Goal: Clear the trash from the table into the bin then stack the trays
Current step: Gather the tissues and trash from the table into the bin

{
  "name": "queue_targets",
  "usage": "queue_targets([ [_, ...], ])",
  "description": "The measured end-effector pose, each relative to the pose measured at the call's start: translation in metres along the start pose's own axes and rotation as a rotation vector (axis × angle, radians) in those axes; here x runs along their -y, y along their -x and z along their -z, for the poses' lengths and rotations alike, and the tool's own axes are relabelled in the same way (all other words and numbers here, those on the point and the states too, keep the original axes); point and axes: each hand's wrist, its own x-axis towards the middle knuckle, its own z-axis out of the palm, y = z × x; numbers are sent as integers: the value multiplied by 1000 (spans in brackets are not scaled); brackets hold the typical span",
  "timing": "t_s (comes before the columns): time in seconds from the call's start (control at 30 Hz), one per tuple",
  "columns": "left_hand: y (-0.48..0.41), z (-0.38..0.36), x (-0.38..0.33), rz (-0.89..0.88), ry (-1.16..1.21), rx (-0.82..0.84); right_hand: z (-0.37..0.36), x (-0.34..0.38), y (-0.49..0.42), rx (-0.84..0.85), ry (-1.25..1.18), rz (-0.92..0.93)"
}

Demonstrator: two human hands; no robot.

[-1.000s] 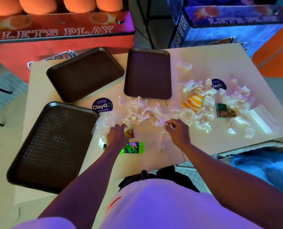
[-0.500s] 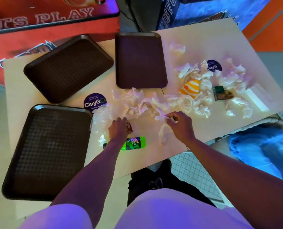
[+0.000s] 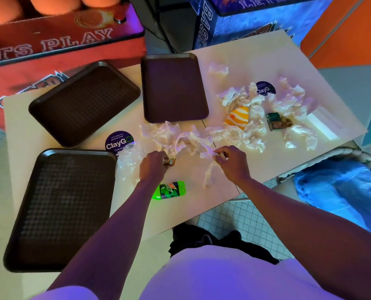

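Note:
Three dark brown trays lie on the pale table (image 3: 256,55): one at the near left (image 3: 59,208), one at the far left (image 3: 82,102), one at the centre back (image 3: 173,87). Crumpled white napkins (image 3: 240,131) are strewn across the middle and right. My left hand (image 3: 153,165) grips a small brown wrapper (image 3: 170,162) beside a clear plastic bag (image 3: 126,163). My right hand (image 3: 231,162) pinches a white napkin strip (image 3: 210,176). A green soda bottle (image 3: 169,190) lies near the front edge. A bin with a blue liner (image 3: 342,187) stands at the right.
An orange striped wrapper (image 3: 237,118) and a small green box (image 3: 276,122) sit among the napkins, with a white box (image 3: 323,126) at the right edge. Round ClayGo stickers (image 3: 118,141) mark the table. Arcade machines (image 3: 61,40) stand behind it.
The view has shifted. Both hands stay at the table's middle; my right hand has lifted the napkin strip a little, and my left keeps its hold on the wrapper.

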Motion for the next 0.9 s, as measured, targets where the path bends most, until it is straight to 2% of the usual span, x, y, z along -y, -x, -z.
queue_targets([
  [0.3, 17, -4, -60, -119, -25, -57, 36, -30, 17, -63, -73, -39],
  [0.6, 56, -35, -148, -239, -108, -112, 101, -107, 49, -131, -121, -78],
  [0.9, 99, -114, -315, -460, -181, -52, 226, -243, 112, -276, -117, -204],
])
